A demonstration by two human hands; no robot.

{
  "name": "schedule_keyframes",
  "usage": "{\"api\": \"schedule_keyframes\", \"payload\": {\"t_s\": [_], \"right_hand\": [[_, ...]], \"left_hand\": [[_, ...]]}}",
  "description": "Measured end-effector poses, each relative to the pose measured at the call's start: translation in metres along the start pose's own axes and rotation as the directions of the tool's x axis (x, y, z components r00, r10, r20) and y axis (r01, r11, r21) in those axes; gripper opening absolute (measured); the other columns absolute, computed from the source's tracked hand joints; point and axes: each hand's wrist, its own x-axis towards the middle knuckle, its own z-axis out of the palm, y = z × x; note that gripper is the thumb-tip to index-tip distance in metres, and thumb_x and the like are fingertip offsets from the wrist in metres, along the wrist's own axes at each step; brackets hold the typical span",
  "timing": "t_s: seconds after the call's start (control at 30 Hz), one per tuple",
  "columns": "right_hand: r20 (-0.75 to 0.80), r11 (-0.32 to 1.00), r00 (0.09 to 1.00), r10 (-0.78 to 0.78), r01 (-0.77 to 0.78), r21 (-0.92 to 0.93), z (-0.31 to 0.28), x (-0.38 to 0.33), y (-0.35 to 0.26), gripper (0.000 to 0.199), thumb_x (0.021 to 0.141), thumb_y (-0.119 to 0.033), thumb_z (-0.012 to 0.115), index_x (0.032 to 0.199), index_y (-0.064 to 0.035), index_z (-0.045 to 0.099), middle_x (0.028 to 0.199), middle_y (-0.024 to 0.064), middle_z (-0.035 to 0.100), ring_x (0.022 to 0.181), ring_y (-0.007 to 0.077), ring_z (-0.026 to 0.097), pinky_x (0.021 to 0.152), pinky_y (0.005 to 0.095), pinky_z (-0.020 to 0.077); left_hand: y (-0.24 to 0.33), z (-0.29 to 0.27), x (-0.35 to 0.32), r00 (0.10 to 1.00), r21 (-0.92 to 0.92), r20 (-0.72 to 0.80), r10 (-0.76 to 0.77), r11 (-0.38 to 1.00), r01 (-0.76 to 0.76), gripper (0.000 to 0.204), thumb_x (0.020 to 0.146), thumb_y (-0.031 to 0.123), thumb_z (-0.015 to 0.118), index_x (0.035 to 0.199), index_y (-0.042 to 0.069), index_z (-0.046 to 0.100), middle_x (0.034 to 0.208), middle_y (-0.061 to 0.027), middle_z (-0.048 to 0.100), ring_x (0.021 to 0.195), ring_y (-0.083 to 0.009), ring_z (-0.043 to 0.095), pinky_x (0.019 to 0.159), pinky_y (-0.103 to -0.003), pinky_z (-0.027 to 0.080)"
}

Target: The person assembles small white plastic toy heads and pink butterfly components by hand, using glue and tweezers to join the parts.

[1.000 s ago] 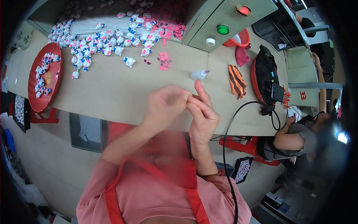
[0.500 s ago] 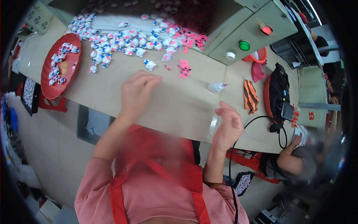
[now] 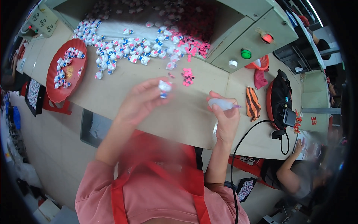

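My left hand is raised over the beige worktable and holds a small white figurine with blue and red marks between thumb and fingertips. To its right, my right hand grips a small translucent glue bottle with a thin purple-tipped nozzle pointing right. The two hands are apart, with a gap of bare tabletop between them. A few pink pieces lie on the table just beyond the figurine.
A heap of white figurines and pink parts lies at the back. A red tray with figurines sits left. A striped cloth, black bag, green and red buttons are right. Another person's arm is lower right.
The hands were together a second ago, then separated. My left hand reached toward the pile and now holds a figurine; my right hand now holds the glue bottle that lay on the table.
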Motion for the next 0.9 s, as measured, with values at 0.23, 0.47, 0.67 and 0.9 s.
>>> {"api": "schedule_keyframes", "payload": {"t_s": [0.23,0.47,0.67,0.9], "right_hand": [[0.015,0.860,0.918,-0.396,0.377,-0.345,0.030,-0.039,-0.021,0.036,0.071,-0.006,0.059,0.104,0.0068,0.050,0.090,0.0139,0.055,0.061,0.0136,0.052,0.053,0.0230,0.0418],[0.239,0.672,0.820,-0.520,0.566,-0.478,0.037,-0.058,-0.031,0.028,0.078,-0.014,0.061,0.097,0.0048,0.053,0.087,0.0128,0.056,0.070,0.0135,0.051,0.063,0.0236,0.0414],[0.277,0.627,0.776,-0.566,0.624,-0.466,0.041,-0.047,-0.029,0.024,0.070,-0.001,0.058,0.094,0.0048,0.053,0.074,0.0126,0.058,0.056,0.0134,0.049,0.050,0.0227,0.0378],[0.238,0.673,0.801,-0.550,0.593,-0.442,0.043,-0.051,-0.024,0.021,0.079,-0.010,0.058,0.094,0.0042,0.053,0.074,0.0107,0.056,0.059,0.0106,0.047,0.053,0.0206,0.0363]], "left_hand": [[-0.019,0.035,-0.017,0.994,-0.005,0.009,0.112,0.994,-0.112,0.041,0.083,0.001,0.055,0.123,0.000,0.046,0.111,-0.0138,0.058,0.098,-0.0224,0.060,0.082,-0.030,0.049],[-0.021,0.036,-0.023,0.982,0.051,-0.057,0.181,0.983,-0.178,0.040,0.081,-0.004,0.056,0.120,-0.003,0.047,0.109,-0.0151,0.058,0.098,-0.0256,0.060,0.084,-0.034,0.049],[-0.021,0.036,-0.025,0.980,0.050,-0.051,0.190,0.981,-0.187,0.039,0.080,-0.008,0.055,0.118,-0.006,0.046,0.110,-0.0171,0.057,0.100,-0.0269,0.059,0.086,-0.035,0.048],[-0.020,0.035,-0.027,0.983,0.101,-0.066,0.172,0.981,-0.165,0.039,0.080,-0.008,0.055,0.117,-0.006,0.047,0.110,-0.0174,0.057,0.098,-0.0252,0.059,0.087,-0.034,0.048]]}}
